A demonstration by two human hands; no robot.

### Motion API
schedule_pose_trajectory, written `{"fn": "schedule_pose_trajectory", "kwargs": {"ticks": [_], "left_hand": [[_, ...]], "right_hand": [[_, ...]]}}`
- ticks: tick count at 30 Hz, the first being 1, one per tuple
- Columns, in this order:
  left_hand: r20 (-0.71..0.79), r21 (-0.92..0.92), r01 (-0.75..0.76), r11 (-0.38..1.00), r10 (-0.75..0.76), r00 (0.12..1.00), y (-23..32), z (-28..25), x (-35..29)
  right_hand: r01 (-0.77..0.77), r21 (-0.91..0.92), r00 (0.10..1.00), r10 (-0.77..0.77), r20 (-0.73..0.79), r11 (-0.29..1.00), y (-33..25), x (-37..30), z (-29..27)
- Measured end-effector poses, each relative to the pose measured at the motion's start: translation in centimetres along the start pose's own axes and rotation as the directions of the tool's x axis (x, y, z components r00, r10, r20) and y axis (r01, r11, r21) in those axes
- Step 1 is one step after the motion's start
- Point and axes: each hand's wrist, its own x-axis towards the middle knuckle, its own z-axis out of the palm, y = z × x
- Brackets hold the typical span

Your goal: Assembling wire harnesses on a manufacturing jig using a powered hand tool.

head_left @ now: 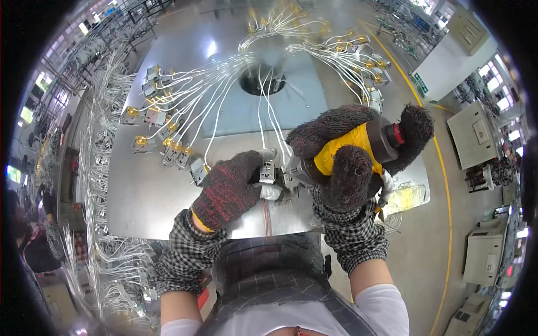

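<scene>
My left hand, in a dark knitted glove with whitish wrapped fingertips, pinches a small metal box with slots in its face. White wires run up from around the box. My right hand, gloved as well, is wrapped round a dark hand-held power tool with yellow tape on its body and a red ring near one end. The tool's metal head points left, close beside the box; whether they touch I cannot tell. Both rest over the near edge of a shiny metal table.
Bundles of white wires fan out from a dark round hole in the table. Several metal boxes hang on their ends at left, others at right. A yellowish pad lies at the right corner. Wire bunches hang along the left.
</scene>
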Motion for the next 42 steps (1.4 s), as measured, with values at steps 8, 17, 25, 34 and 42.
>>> {"fn": "schedule_pose_trajectory", "kwargs": {"ticks": [8,17,25,34,42], "left_hand": [[0.045,0.054,-0.020,0.998,0.017,0.999,0.0,-0.2,1.0],[0.061,-0.783,0.115,0.611,-0.110,0.992,-3.3,2.1,0.2],[-0.037,0.024,-0.113,0.993,0.113,0.993,-2.0,0.9,-0.2],[0.139,0.109,0.078,0.991,-0.093,0.986,-2.3,0.2,0.5],[-0.119,0.108,-0.174,0.979,0.186,0.975,-5.1,1.6,-0.5]], "right_hand": [[0.182,-0.485,0.982,-0.187,0.039,0.855,1.0,0.6,1.0],[0.235,-0.675,0.896,-0.425,-0.128,0.700,4.6,0.1,3.7],[0.253,-0.649,0.947,-0.320,0.015,0.717,3.3,-0.5,2.2],[0.193,-0.655,0.946,-0.317,-0.074,0.730,3.3,-0.5,2.8],[0.243,-0.656,0.938,-0.345,-0.029,0.715,3.5,-0.6,2.9]]}}
